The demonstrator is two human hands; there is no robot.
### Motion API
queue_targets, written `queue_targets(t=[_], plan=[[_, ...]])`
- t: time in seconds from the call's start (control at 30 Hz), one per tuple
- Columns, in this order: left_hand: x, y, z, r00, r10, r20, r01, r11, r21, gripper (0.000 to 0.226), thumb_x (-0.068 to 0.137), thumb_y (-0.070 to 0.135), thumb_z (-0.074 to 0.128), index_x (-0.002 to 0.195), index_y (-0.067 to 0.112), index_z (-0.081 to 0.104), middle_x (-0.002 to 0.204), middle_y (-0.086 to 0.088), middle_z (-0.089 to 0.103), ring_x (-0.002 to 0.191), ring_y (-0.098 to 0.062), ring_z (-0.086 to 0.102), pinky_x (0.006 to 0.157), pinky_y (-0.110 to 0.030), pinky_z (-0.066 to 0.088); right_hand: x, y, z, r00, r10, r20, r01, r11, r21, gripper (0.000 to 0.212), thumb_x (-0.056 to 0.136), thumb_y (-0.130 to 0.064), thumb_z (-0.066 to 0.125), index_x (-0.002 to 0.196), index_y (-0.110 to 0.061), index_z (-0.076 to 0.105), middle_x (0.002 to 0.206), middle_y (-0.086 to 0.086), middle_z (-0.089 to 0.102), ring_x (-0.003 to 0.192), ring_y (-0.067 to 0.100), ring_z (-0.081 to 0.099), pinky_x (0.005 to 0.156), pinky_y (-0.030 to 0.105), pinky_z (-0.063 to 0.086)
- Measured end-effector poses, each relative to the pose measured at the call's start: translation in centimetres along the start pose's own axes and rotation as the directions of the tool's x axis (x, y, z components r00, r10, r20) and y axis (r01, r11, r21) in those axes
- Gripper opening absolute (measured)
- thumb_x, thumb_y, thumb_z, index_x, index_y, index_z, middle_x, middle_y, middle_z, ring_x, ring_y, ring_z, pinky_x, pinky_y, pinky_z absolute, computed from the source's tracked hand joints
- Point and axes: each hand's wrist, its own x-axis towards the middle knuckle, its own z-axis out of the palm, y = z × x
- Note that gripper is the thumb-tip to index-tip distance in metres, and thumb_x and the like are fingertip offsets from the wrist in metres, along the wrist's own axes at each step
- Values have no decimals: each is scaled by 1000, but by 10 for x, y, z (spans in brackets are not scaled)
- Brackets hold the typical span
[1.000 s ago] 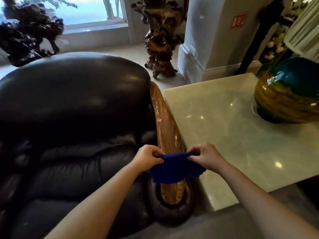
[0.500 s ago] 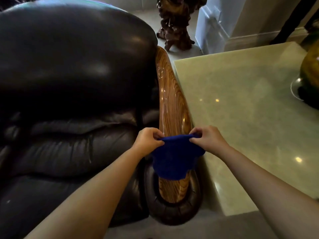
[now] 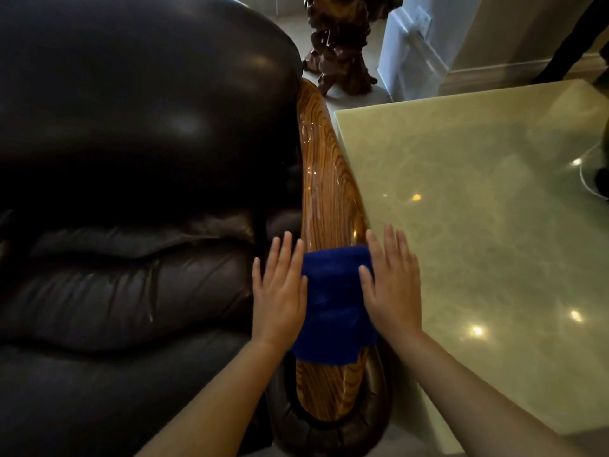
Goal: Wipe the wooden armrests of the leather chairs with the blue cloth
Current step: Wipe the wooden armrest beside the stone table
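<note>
The blue cloth [image 3: 333, 305] lies spread flat across the glossy wooden armrest [image 3: 326, 192] of a dark leather chair [image 3: 131, 159]. My left hand [image 3: 280, 288] rests flat with fingers extended on the cloth's left edge, partly over the leather seat side. My right hand [image 3: 392, 285] lies flat on the cloth's right edge, fingers straight and together. Neither hand grips the cloth; both press palms down. The armrest runs from the chair back toward me and shows bare wood above and below the cloth.
A polished pale green stone table [image 3: 478, 225] stands right against the armrest's right side. A dark carved wood sculpture [image 3: 339, 44] and a white pillar base [image 3: 415, 51] stand on the floor behind.
Both hands have let go of the pinched upper edge of the cloth and now lie flat on it. The cloth went from hanging to spread on the armrest. The view has tilted down.
</note>
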Motion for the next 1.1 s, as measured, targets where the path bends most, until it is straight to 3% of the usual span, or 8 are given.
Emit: queue_targets(t=[0.07,0.17,0.33,0.53,0.83,1.1], plan=[[-7,-1,20,995,46,88,-46,999,-6,52,94,36,14,142,31,-7,152,14,-14,140,-1,-18,117,-40,-5,-8,-6,17,998,-32,51,32,1000,0,54,95,-40,20,146,-27,5,156,0,2,144,18,-3,115,45,8],[-9,-4,52,984,-27,176,33,999,-33,54,93,35,13,140,31,-13,149,18,-22,137,1,-26,118,-42,-4,-11,-13,48,993,-5,118,13,998,-66,53,96,-40,15,145,-25,4,156,0,2,144,19,-5,117,48,13],[5,-7,79,988,-138,69,138,990,-1,57,91,37,11,142,26,-13,152,10,-16,140,-7,-24,115,-40,-6,4,-13,80,999,35,21,-32,990,-137,54,96,-35,22,147,-18,14,155,7,11,144,24,2,114,48,15],[43,-14,73,986,-118,117,124,991,-45,58,89,38,10,137,32,-23,149,15,-24,139,-5,-25,116,-38,-8,37,-16,82,998,54,35,-47,983,-176,55,96,-35,22,147,-16,14,156,7,11,144,26,4,115,48,17],[100,-14,63,987,-85,133,96,992,-78,58,89,39,8,138,29,-21,147,15,-27,137,-5,-28,115,-38,-11,93,-20,75,996,66,53,-56,985,-165,55,96,-35,20,146,-16,12,156,9,11,144,26,5,115,48,19],[143,-11,56,983,-95,155,110,990,-91,59,95,30,21,140,27,-18,150,10,-24,139,-9,-26,117,-40,-9,135,-20,73,997,52,60,-43,989,-142,55,96,-35,20,145,-18,4,156,6,4,144,23,1,114,43,13]])
